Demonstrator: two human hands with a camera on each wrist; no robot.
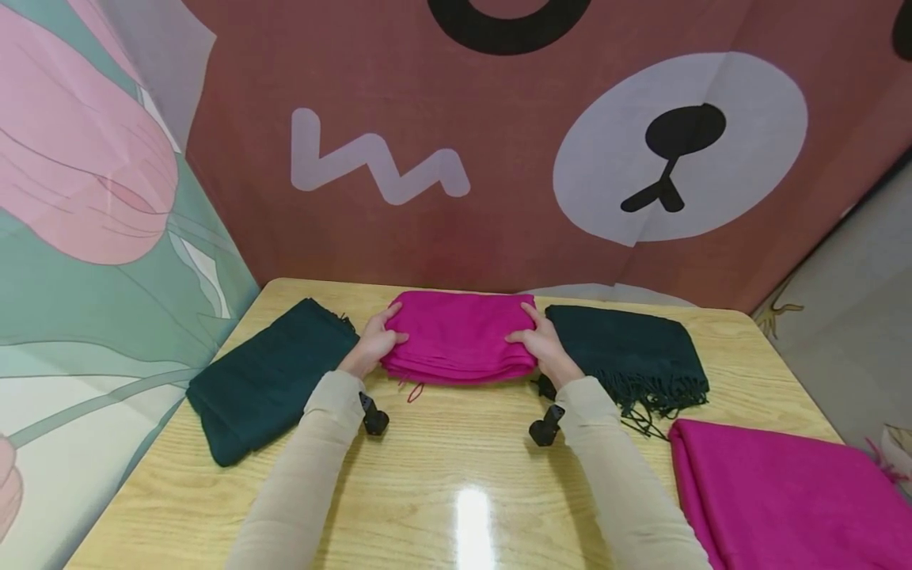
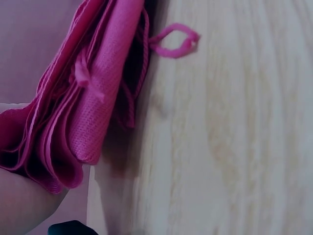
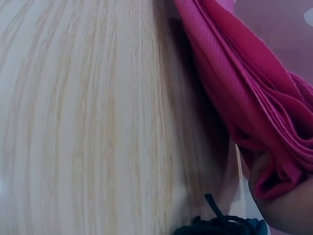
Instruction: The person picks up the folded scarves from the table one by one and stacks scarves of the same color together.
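Observation:
Between my two hands is a folded magenta scarf (image 1: 459,332) at the back middle of the table, its layered edges facing me. My left hand (image 1: 379,340) grips its left end, thumb on top and some fingers hidden beneath the cloth. At the right end my right hand (image 1: 540,339) holds it the same way. In both wrist views the scarf's stacked layers (image 2: 105,73) bunch where the hand pinches them, and the cloth (image 3: 230,73) looks raised a little off the wood. A loop of magenta fringe hangs at its front left.
A folded dark green scarf (image 1: 274,380) lies at the left, close to my left hand. Another dark green scarf (image 1: 627,348) with fringe sits beside my right hand. A second magenta scarf (image 1: 791,499) covers the front right corner. Behind the wooden table (image 1: 427,475) hangs a printed curtain (image 1: 499,229).

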